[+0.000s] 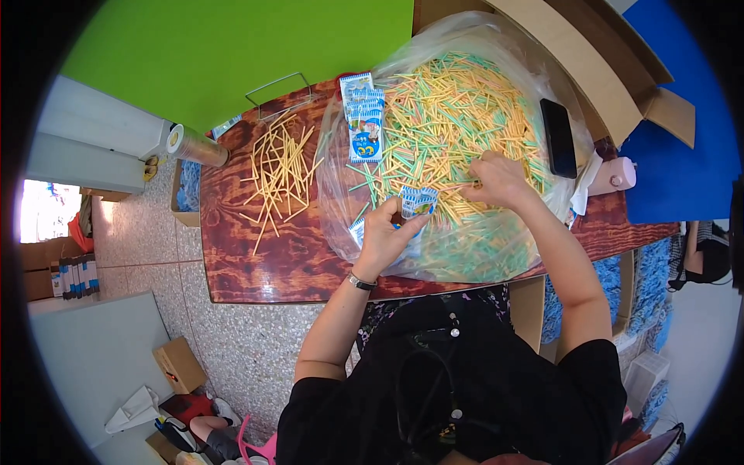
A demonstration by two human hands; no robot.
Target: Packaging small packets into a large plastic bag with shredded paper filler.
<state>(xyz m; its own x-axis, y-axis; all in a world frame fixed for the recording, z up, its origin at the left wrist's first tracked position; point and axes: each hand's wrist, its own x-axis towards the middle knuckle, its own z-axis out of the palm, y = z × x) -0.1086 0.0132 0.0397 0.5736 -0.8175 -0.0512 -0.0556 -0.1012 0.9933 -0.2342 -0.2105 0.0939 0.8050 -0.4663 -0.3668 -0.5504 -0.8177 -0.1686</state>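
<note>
My left hand (385,239) grips a small blue and white packet (418,200) between thumb and fingers, its top edge facing the pile. A heap of thin pastel sticks (465,101), yellow, green and pink, fills a large clear plastic bag (335,174) spread wide on the table. Over the heap's near part, my right hand (500,180) has its fingers closed at some sticks, its fingertips a little right of the packet. A stack of similar packets (366,132) lies along the heap's left side. Part of another packet (357,230) shows beside my left hand.
Loose yellow sticks (280,167) lie on the red-brown wooden table (240,271). A black phone (558,138) rests at the bag's right, near a pink bottle (612,177). An open cardboard box (573,54) stands behind. A clear cylindrical container (195,145) stands by the left edge.
</note>
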